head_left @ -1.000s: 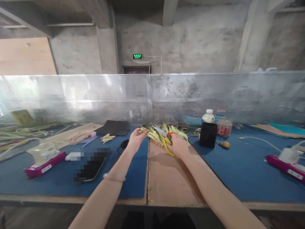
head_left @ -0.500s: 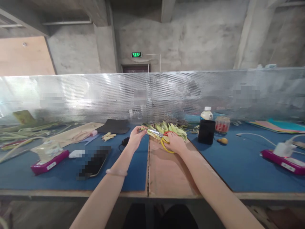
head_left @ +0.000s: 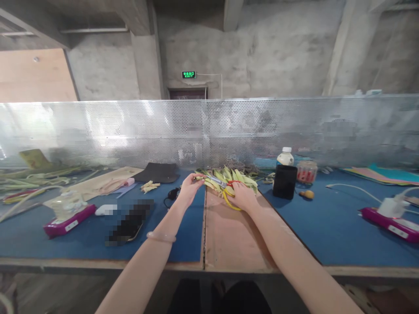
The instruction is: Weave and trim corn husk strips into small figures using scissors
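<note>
My right hand (head_left: pixel 242 196) is closed around the handles of scissors (head_left: pixel 220 182) with red and yellow loops. Their metal blades point left, toward the fingertips of my left hand (head_left: pixel 190 189). Those fingertips pinch the end of a thin pale-green leaf strip (head_left: pixel 200 177), partly hidden by the fingers. Whether the blades touch the strip I cannot tell. Behind and beneath the scissors, a heap of pale green and yellowish leaves (head_left: pixel 245 178) lies on a bare wooden board (head_left: pixel 234 244) between two blue mats.
Left stand a black phone (head_left: pixel 132 222), a purple power strip (head_left: pixel 70 222), a dark sheet (head_left: pixel 157 172) and leaf scraps (head_left: pixel 149 186). Right are a black box (head_left: pixel 284 182), a white-capped bottle (head_left: pixel 286 157), a glass jar (head_left: pixel 307 172) and another power strip (head_left: pixel 389 223). A perforated metal panel (head_left: pixel 242 126) closes the back.
The whole view has shifted very slightly. Both hands stay in nearly the same place, with the scissors and the leaf strip still held.
</note>
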The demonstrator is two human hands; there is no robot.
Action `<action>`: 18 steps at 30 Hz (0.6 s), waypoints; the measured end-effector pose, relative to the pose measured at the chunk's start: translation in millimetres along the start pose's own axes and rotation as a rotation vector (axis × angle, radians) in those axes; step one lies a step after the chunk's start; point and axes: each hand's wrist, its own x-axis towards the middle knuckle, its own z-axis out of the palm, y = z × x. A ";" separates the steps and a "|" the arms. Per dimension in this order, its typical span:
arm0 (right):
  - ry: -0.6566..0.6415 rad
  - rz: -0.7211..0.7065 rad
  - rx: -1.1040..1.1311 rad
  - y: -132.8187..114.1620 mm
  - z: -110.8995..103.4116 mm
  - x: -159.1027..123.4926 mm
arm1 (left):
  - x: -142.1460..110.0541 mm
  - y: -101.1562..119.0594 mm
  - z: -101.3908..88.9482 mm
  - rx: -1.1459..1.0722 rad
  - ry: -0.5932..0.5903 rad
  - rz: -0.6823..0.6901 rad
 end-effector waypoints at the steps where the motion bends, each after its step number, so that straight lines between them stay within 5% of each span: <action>1: 0.001 0.002 0.000 0.2 0.0 0.0 | 0.1 -0.4 -0.3 -0.001 -0.003 0.002; 18: 0.029 -0.006 0.000 3.9 5.5 0.0 | 3.7 -8.5 -4.6 0.010 -0.019 0.007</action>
